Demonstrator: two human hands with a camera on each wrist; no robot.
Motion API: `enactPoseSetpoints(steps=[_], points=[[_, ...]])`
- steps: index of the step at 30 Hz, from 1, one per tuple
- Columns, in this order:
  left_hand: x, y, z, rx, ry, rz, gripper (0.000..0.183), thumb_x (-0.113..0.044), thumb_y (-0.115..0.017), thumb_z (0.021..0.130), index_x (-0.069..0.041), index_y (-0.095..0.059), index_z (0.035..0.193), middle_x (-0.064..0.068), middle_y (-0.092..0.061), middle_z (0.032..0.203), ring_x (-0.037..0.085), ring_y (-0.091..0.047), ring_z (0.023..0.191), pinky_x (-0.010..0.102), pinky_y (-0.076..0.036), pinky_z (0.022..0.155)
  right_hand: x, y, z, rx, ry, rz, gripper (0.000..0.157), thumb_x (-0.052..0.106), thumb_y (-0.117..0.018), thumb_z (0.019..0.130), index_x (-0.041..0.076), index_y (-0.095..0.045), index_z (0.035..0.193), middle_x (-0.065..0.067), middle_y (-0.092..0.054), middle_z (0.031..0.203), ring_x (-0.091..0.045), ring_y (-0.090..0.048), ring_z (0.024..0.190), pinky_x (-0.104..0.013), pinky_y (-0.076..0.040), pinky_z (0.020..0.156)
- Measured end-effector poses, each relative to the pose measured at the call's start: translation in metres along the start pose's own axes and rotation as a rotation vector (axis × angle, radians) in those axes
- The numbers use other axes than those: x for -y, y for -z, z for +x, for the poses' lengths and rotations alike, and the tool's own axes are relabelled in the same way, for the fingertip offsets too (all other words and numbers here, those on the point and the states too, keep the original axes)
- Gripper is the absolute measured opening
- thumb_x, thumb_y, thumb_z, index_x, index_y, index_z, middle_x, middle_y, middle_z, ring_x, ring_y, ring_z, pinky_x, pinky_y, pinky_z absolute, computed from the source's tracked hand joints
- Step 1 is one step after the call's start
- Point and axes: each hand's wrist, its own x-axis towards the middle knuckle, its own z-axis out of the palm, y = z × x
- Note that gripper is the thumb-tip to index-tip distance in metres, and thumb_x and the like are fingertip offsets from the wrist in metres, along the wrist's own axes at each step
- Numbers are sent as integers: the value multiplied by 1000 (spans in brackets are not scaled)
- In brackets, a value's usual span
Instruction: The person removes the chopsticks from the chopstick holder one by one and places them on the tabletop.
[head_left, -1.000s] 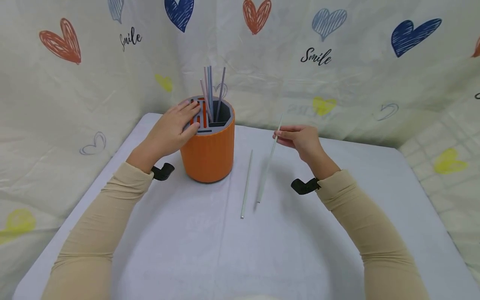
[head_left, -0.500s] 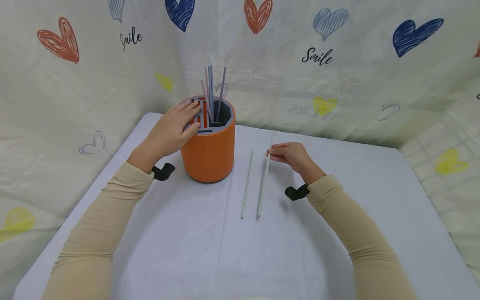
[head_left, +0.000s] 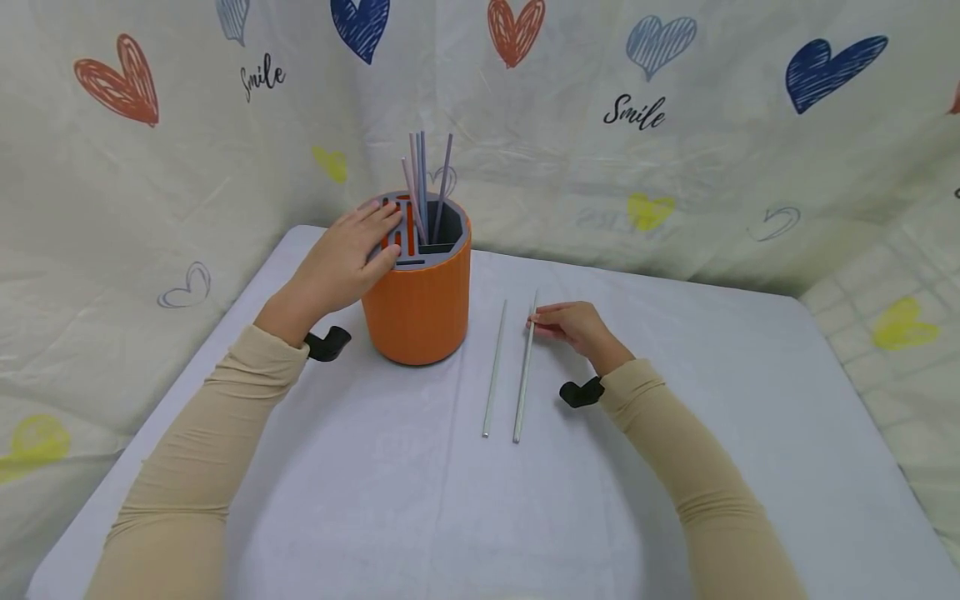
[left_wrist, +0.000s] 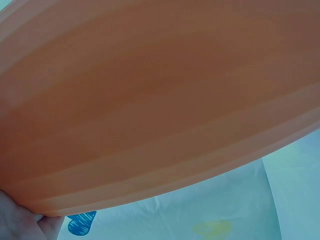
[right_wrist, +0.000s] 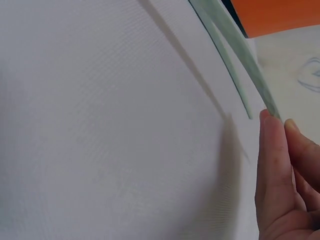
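My left hand (head_left: 339, 257) rests on the slotted grey top of an orange utensil holder (head_left: 416, 312), fingers spread over its left side. In the left wrist view, the orange wall (left_wrist: 160, 110) fills most of the picture, with part of the hand (left_wrist: 17, 220) at the lower left corner. Between thumb and fingers, my right hand (head_left: 573, 327) pinches a pale green chopstick (head_left: 522, 392) near its thin far end. A matching chopstick (head_left: 493, 375) lies to its left. In the right wrist view, the fingertips (right_wrist: 272, 120) meet the held chopstick (right_wrist: 245, 55).
Several pink, blue and purple chopsticks (head_left: 422, 171) stand in the holder's open compartment. A white cloth (head_left: 375, 500) covers the table. Behind it hangs a curtain (head_left: 540, 167) printed with hearts.
My right hand has come down and toward me and to the left, lowering the pale green chopstick alongside the other one. My left hand stays on the holder.
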Motion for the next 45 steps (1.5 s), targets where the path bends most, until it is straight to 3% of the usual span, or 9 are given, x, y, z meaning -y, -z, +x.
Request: enactPoseSetpoints(steps=[13,16,24,27,30,34,37,40,45], points=[[-4,1,-1,6,14,2,58,-33,-40,104,-3,-35,154,14,-30,163,32,-18,155,46,-11,129,-7,-1,7,-19,-42,-12,48,-6,-63,91,-14,-50,137,-1,-72,71,-9,-73,66,-21,-62,68],[-3,1,0,3,12,1,58,-33,-40,104,-3,-35,154,14,-30,163,32,-18,155,46,-12,129,-7,-1,8,-63,-32,-65,46,-4,-65,91,-13,-53,134,1,-71,69,-7,-71,63,-20,-61,66],[-3,1,2,2,4,2,58,-33,-40,104,-3,-35,154,14,-30,163,32,-18,155,46,-11,129,-11,-2,14,-173,27,-337,37,6,-72,89,-10,-66,122,7,-67,59,-2,-65,53,-15,-58,59],[-4,0,3,6,1,0,58,-34,-39,104,-4,-35,154,14,-29,163,31,-17,155,46,-10,129,-11,-2,13,-190,39,-375,36,6,-73,88,-11,-67,119,7,-67,57,-2,-65,52,-15,-57,58],[-4,-1,4,10,-1,-3,59,-34,-39,104,-4,-35,154,14,-29,163,31,-17,155,46,-10,129,-6,-3,10,-207,77,-329,37,4,-72,88,-13,-65,120,8,-66,57,-1,-66,52,-15,-58,60],[-3,0,3,14,-2,0,59,-34,-39,104,-3,-35,154,14,-30,163,32,-17,155,46,-11,129,10,-8,6,-222,181,-211,38,0,-70,88,-13,-63,123,4,-72,69,0,-69,59,-18,-61,70],[-3,2,2,14,0,-1,58,-33,-38,104,-3,-35,154,15,-30,163,32,-17,155,45,-11,129,32,-18,3,-208,246,-171,39,3,-69,90,-11,-63,126,-9,-78,98,-1,-71,70,-23,-61,82],[-3,4,1,14,2,-5,58,-33,-38,104,-3,-34,154,15,-30,163,32,-17,155,46,-10,129,57,-33,-4,-190,275,-172,39,9,-70,91,-4,-65,128,-17,-69,125,-6,-73,87,-28,-58,94],[-4,4,0,15,3,-10,58,-32,-37,104,-2,-34,154,16,-30,163,33,-18,155,46,-11,129,94,-60,-16,-144,339,-134,39,13,-72,90,3,-68,127,-15,-67,131,-21,-69,113,-32,-56,99]])
